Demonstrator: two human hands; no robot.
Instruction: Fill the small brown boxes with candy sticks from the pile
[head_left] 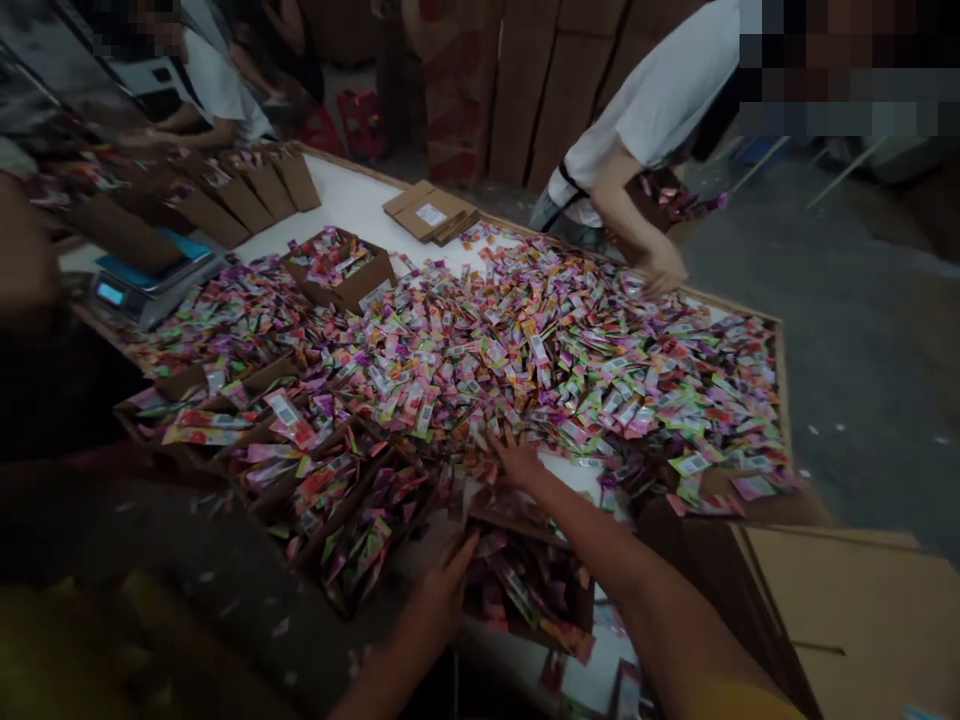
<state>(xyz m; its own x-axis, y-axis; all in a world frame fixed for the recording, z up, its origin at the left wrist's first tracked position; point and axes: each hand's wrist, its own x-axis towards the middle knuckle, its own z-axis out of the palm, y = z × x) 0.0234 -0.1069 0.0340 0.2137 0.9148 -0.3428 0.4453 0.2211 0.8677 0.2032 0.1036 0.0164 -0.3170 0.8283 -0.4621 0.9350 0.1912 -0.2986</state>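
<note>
A wide heap of small, colourful plastic packets [465, 350] covers the table. My right hand [519, 462] reaches over the near edge of the heap with its fingers spread, touching the packets. Lower and to the left, my left hand [442, 585] grips the edge of a small cardboard box [427, 540], which is blurred and partly hidden. Beside it, nearer to me, stands another box with packets [517, 590]. To the left, several filled boxes [330, 490] sit side by side along the table's front edge.
A filled box [364, 285] stands amid the heap, near a digital scale [142, 285]. Flattened cartons [431, 212] lie at the back; larger cardboard sheets [862, 610] are at right. A co-worker's arm [634, 210] reaches over the far edge. Other people are at back left.
</note>
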